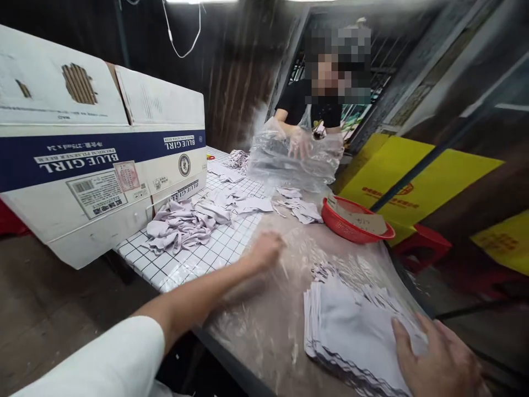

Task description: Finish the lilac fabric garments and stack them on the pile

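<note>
My left hand (pixel 266 251) is stretched out over the middle of the table, closed in a fist and smeared by motion. Whether anything is inside that fist is hidden. Clear plastic sheeting (pixel 295 259) spreads on the tabletop beneath and beside it. On the near right, my right hand (pixel 440 355) rests at the side of a stack of pale lilac cloth pieces (pixel 351 322), its fingers apart. The stack's edges look dark and wavy. Loose cloth scraps (pixel 179 226) lie heaped at the left of the table, with more cut pieces (pixel 300 205) farther back.
Across the table a person (pixel 308 110) handles crumpled clear plastic (pixel 289 157). A red basket (pixel 355 220) with cardboard in it sits at the right edge. A large white-and-blue carton (pixel 103 149) stands on the left. Red stools (pixel 425 245) and yellow sheets (pixel 413 182) are beyond the right side.
</note>
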### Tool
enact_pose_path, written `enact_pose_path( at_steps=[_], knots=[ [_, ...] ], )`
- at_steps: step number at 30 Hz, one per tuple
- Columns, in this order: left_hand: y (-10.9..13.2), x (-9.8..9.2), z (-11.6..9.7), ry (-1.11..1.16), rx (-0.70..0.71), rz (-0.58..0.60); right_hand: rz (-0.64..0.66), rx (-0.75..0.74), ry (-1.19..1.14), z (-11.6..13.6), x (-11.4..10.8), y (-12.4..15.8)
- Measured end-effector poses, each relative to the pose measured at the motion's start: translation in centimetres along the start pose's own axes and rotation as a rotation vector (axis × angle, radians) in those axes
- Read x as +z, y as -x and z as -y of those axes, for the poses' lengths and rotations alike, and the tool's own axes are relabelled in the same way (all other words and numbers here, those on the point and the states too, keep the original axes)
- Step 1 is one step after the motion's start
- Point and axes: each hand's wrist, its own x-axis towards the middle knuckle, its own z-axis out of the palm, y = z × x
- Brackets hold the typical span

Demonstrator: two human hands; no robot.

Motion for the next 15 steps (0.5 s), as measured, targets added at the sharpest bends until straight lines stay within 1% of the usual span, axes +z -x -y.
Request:
enact_pose_path(
  at_steps=[1, 3, 4, 5, 6, 8, 10, 12, 15],
  knots=[
    [0.8, -1.6, 3.4, -0.029, -0.081, -0.02, -0.038, -0.022, -0.022, 1.7, -1.0, 0.4],
    [2.3, -4.0, 9.5, -0.087, -0.223, -0.038, -0.048, -0.088, -0.101, 5.5, -2.0, 1.2],
    [2.9, -4.8, 12.0, -0.113, -0.271, -0.036, -0.03, -0.134, -0.155, 7.5, -2.1, 1.7],
    [3.4, -5.3, 14.1, -0.137, -0.305, -0.025, -0.006, -0.178, -0.219, 9.5, -1.8, 2.2],
    [3.7, -5.7, 15.6, -0.15, -0.322, -0.013, 0.021, -0.215, -0.283, 11.4, -1.4, 2.7],
    [3.6, -6.3, 17.2, -0.164, -0.343, 0.018, 0.1, -0.244, -0.402, 15.0, -0.2, 3.5],
    [2.8, -6.9, 17.7, -0.153, -0.353, 0.05, 0.191, -0.237, -0.507, 18.0, 0.7, 4.0],
    [1.5, -7.6, 17.8, -0.126, -0.352, 0.07, 0.277, -0.218, -0.592, 20.2, 1.1, 4.4],
    [0.1, -8.7, 18.5, -0.11, -0.347, 0.063, 0.368, -0.18, -0.681, 22.4, 0.9, 5.0]
  ],
)
